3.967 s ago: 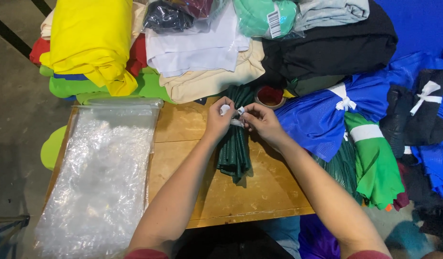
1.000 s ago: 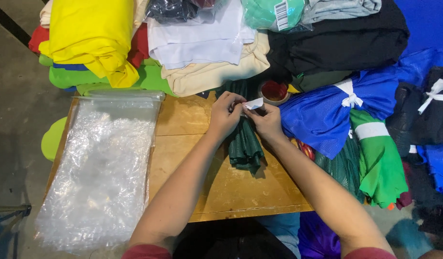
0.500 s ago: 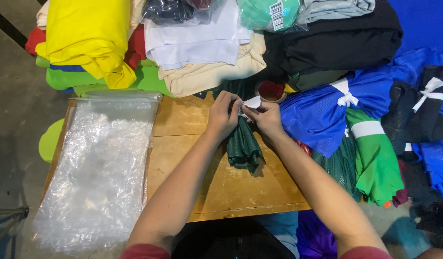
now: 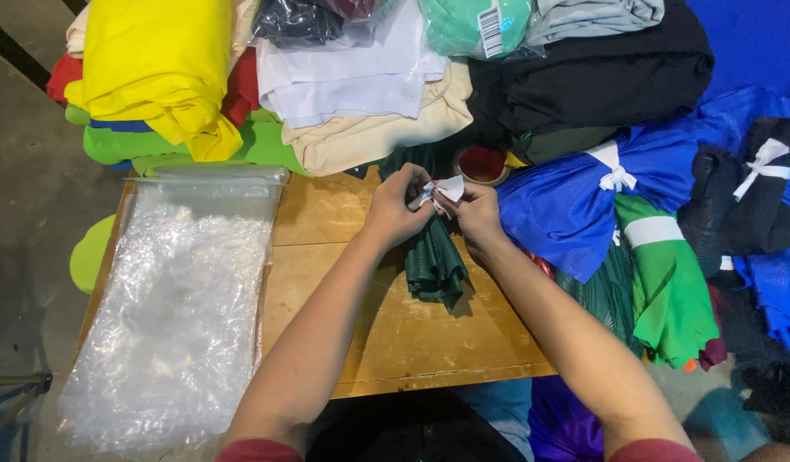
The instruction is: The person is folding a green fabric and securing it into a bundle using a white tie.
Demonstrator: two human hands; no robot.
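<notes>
A rolled dark green mesh cloth bundle (image 4: pixel 433 261) lies on the wooden table (image 4: pixel 395 325), near its middle. A white fabric strip (image 4: pixel 444 189) sits at the bundle's upper end. My left hand (image 4: pixel 396 205) pinches the strip from the left, and my right hand (image 4: pixel 473 214) pinches it from the right. Both hands rest over the top of the bundle, fingers closed on the strip.
A stack of clear plastic bags (image 4: pixel 177 299) covers the table's left part. Folded fabrics in yellow (image 4: pixel 155 64), white (image 4: pixel 343 77), cream and black (image 4: pixel 600 81) pile up behind. A tape roll (image 4: pixel 482 164) sits behind my hands. Blue (image 4: pixel 574 205) and green (image 4: pixel 668 282) tied bundles lie to the right.
My hands have stayed on the white strip at the bundle's top, working it with small finger movements. The bundle has hardly shifted.
</notes>
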